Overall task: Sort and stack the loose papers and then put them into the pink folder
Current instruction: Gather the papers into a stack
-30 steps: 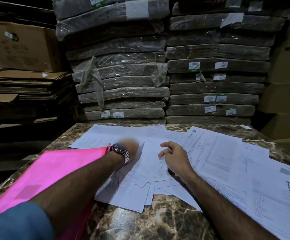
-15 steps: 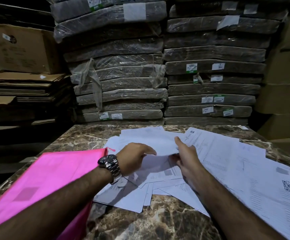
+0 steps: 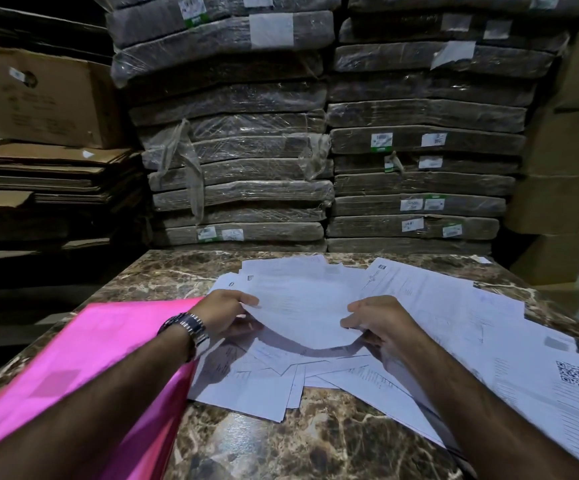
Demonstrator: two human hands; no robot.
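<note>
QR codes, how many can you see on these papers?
1. The QR code is on a sheet at the right edge of the table; overlapping papers may hide others.

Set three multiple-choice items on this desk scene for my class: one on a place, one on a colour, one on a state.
1. Where does the flat pink plastic folder lie relative to the loose white printed papers?
A. To the person's left of them
B. To the person's right of them
C. On the floor

2. What colour is the polished marble tabletop?
A. White
B. Brown with pale veins
C. Green

3. How is the white paper sheet between the left hand and right hand?
A. Flat on the table
B. Crumpled into a ball
C. Lifted, sagging between them

Answers: 1 A, the folder lies under the left forearm; 2 B, brown veined stone shows in front; 3 C, both hands pinch it above its shadow.
</note>
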